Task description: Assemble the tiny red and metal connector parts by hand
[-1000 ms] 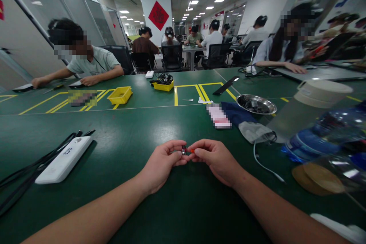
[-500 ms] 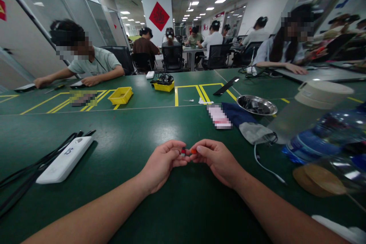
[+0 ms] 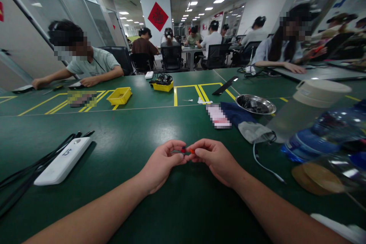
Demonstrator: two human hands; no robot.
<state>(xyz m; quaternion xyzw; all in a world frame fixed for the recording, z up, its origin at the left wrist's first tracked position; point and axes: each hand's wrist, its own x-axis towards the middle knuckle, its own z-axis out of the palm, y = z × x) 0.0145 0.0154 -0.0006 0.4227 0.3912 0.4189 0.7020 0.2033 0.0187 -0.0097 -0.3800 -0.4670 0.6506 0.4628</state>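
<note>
Over the green table, my left hand [image 3: 164, 164] pinches a small red and dark piece [image 3: 183, 150] between thumb and fingers. Opposite it, my right hand [image 3: 213, 156] holds a small orange piece [image 3: 192, 151] at its fingertips. The fingertips of both hands come close together, and I cannot tell whether the two pieces touch. Both pieces are too small and too much covered by the fingers for me to make out their kind.
At left lies a white power bank [image 3: 64, 160] with black cables. A phone [image 3: 219, 116], a blue-grey pouch [image 3: 254, 129] and a metal bowl [image 3: 255, 105] sit ahead right. Bottles [image 3: 320, 133] crowd the right. Yellow trays [image 3: 119, 95] stand farther back; co-workers sit across.
My left thumb has shifted on its piece, and the grey part that showed below the red is now covered. The right hand has hardly moved.
</note>
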